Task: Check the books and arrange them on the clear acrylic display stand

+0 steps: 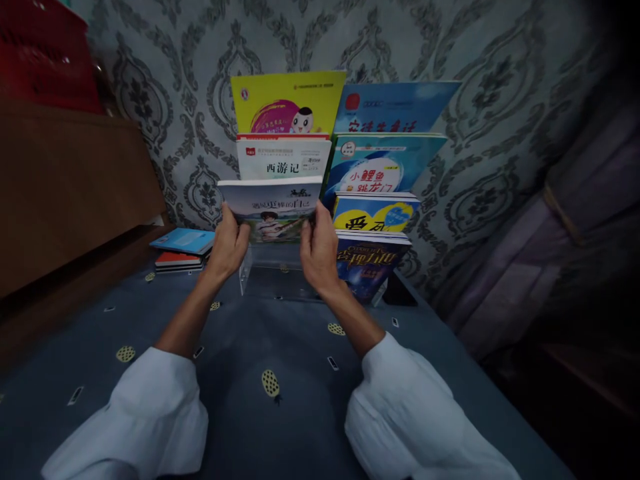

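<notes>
Between my two hands is a paperback book (275,223) with a pale sky and a figure on its cover, held upright by its side edges. My left hand (229,243) grips its left edge, and my right hand (320,248) grips its right edge. Below and behind it stands a clear tiered book rack (280,283). Just behind the held book are a white-covered book (270,159) and a yellow book (285,93). To the right stand a blue book (400,107), a teal book (390,160), a yellow-and-blue book (375,213) and a dark blue book (367,263).
At the left, several books lie in a small stack (183,243) on the dark cloth (235,400). A wooden cabinet (75,193) with a red box (47,60) on it borders the left side. Patterned wallpaper is behind, and a curtain (510,247) hangs at right.
</notes>
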Motion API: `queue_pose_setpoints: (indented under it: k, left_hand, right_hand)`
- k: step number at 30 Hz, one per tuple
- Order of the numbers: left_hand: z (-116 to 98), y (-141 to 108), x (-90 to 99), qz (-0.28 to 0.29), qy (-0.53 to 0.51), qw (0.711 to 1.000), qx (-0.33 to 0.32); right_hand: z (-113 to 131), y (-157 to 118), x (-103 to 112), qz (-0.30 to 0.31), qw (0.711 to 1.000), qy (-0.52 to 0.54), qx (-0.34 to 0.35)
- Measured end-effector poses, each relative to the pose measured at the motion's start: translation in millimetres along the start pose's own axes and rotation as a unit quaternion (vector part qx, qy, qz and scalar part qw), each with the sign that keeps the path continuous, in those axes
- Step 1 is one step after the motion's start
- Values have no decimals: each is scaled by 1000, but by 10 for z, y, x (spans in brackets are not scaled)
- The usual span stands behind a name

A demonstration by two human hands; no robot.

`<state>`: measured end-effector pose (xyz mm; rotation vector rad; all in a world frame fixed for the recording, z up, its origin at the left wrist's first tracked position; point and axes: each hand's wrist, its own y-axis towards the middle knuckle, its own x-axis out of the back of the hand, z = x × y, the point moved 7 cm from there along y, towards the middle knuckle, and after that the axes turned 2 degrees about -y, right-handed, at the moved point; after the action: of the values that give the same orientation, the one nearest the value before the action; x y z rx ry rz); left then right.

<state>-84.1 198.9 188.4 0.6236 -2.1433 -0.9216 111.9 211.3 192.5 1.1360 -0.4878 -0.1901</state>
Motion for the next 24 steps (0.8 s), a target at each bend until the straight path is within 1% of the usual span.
queue_pose_setpoints:
  k: [5, 7, 9, 12, 15, 20, 24]
  left_hand:
    - [87, -44, -135, 14, 20, 1000, 16]
    - [99, -62, -161, 6, 52, 999, 14]
    - [103, -76, -170, -8, 97, 995, 10]
    - [117, -91, -184, -13, 141, 990, 17]
    - [142, -101, -193, -10, 155, 987, 39]
    - [174, -81, -194, -13, 164, 984, 72]
    - [171, -13, -182, -23, 177, 981, 82]
  right_hand:
    - [-233, -88, -157, 39, 998, -16, -45]
    - [-311, -122, -218, 59, 996, -30, -60]
    - [-357, -150, -256, 66, 994, -42, -73]
    - [-341, -182, -280, 50, 995, -41, -80]
    - [-277, -208, -307, 37, 995, -39, -83]
    - [-241, -236, -341, 53, 991, -56, -105]
    - [-250, -212, -318, 63, 990, -61, -106]
